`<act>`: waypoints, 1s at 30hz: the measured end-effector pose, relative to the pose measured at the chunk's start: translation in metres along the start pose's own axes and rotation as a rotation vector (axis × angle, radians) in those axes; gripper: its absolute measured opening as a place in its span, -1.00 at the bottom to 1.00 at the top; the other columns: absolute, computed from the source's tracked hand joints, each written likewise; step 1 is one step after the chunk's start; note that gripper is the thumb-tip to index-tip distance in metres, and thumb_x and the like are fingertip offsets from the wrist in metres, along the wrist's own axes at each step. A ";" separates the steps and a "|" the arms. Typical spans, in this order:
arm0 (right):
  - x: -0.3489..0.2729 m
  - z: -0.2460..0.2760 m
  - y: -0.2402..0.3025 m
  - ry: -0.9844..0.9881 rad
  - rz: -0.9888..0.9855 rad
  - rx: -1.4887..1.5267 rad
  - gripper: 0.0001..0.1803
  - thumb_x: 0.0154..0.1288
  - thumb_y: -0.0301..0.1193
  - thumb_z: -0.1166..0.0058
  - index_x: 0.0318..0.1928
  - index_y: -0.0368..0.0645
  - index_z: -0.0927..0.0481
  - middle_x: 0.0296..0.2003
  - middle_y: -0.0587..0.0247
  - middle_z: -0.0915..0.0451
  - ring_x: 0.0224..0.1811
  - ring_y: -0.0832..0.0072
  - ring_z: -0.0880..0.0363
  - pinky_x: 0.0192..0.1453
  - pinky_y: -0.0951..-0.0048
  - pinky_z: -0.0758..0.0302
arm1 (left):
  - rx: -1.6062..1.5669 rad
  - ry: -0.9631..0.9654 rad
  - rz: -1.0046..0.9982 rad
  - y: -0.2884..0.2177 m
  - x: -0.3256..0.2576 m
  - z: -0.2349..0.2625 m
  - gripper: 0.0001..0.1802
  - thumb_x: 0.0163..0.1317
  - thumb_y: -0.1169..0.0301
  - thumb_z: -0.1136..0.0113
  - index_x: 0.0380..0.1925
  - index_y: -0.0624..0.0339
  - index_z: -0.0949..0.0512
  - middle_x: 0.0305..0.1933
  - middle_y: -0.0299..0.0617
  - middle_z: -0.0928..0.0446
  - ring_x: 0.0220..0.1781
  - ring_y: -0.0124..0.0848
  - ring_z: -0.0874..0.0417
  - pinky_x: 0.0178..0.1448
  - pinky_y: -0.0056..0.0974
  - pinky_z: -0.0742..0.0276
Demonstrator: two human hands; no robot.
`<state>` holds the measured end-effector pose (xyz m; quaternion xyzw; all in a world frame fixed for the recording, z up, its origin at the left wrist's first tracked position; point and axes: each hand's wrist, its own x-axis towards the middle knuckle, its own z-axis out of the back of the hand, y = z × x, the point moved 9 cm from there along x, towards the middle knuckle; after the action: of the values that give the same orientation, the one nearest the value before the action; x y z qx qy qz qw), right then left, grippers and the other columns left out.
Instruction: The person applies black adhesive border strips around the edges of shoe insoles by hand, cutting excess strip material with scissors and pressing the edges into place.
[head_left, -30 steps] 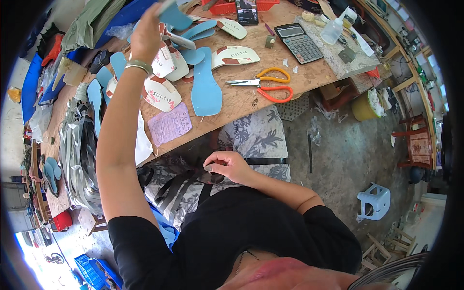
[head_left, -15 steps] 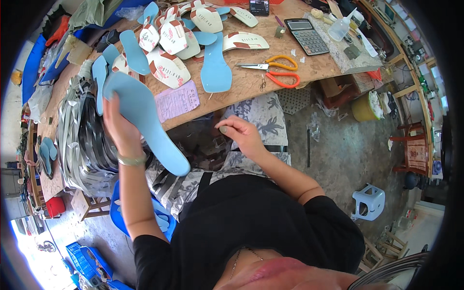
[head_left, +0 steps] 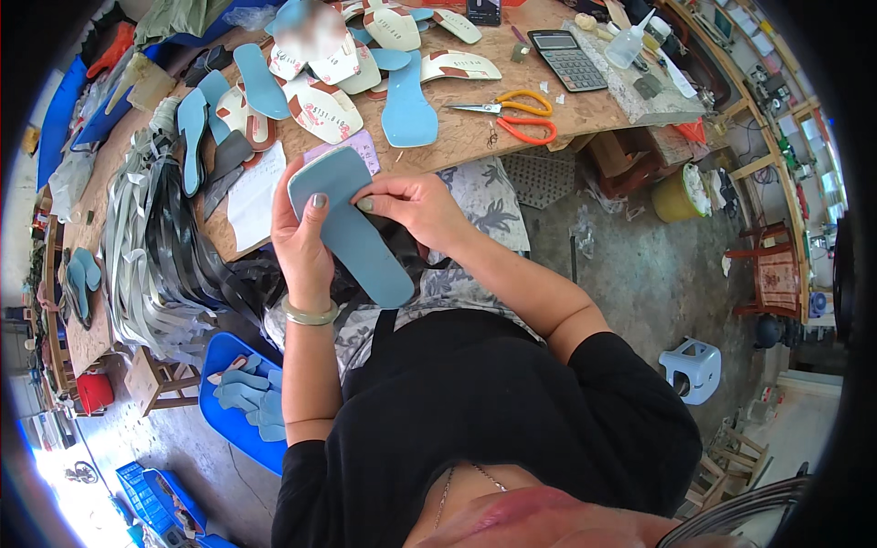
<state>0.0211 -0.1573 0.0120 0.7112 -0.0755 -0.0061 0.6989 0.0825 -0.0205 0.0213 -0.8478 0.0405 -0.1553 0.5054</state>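
Note:
A light blue shoe insole [head_left: 365, 251] is held up slantwise in front of my body, over my lap. My left hand [head_left: 303, 242] grips its left edge at the wider far end, with the thumb lying on the blue face. At the narrow middle of the insole, my right hand [head_left: 411, 208] has its thumb and forefinger pinched on the right edge. Anything small between those fingertips is hidden. Beyond lie more blue insoles [head_left: 409, 119] and a heap of white insoles [head_left: 322, 110] with brown patches. A purple slip of paper [head_left: 367, 151] is partly covered by the held insole.
Orange-handled scissors [head_left: 512, 114], a calculator [head_left: 568, 62] and a squeeze bottle [head_left: 628, 44] are on the wooden table [head_left: 475, 73]. Grey and black strips [head_left: 160, 247] hang off its left side. A blue bin [head_left: 239, 434] of insoles stands below left. A plastic stool [head_left: 692, 370] is at right.
My left hand has brought the insole rightward and nearer my middle, turning it. My right hand has moved left and now pinches its edge. A white sheet and dark pieces on the table have come into view.

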 end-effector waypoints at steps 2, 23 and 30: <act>0.006 0.002 -0.002 0.006 0.065 0.007 -0.83 0.31 -0.52 -0.07 -0.14 -0.24 -0.67 -0.25 0.34 -0.64 -0.19 0.65 -0.55 -0.08 0.60 -0.45 | -0.055 0.022 0.065 0.020 -0.002 0.013 -0.72 0.33 0.35 -0.18 -0.02 0.25 -0.53 -0.13 -0.27 -0.60 -0.11 -0.52 -0.58 0.00 -0.42 -0.49; 0.045 0.079 -0.022 -0.322 0.070 0.386 -0.81 0.19 -0.49 -0.25 -0.17 -0.28 -0.66 -0.30 0.30 -0.67 -0.32 0.68 -0.56 -0.20 0.69 -0.44 | -0.408 0.027 0.483 0.082 0.029 -0.024 -0.59 0.39 0.21 -0.06 0.11 0.23 -0.39 -0.02 -0.21 -0.55 0.01 -0.38 -0.60 0.11 -0.27 -0.55; 0.046 0.060 -0.014 -0.224 -0.018 0.339 -0.83 0.16 -0.44 -0.31 -0.24 -0.23 -0.71 -0.44 0.44 -0.62 -0.40 0.70 -0.50 -0.25 0.70 -0.39 | -0.462 0.067 0.454 0.085 0.022 -0.015 -0.59 0.37 0.14 -0.09 0.06 0.17 -0.42 -0.06 -0.22 -0.56 -0.08 -0.38 -0.64 0.00 -0.28 -0.62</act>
<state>0.0610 -0.2220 0.0014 0.8141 -0.1461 -0.0786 0.5566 0.1064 -0.0800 -0.0411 -0.9039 0.2791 -0.0530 0.3199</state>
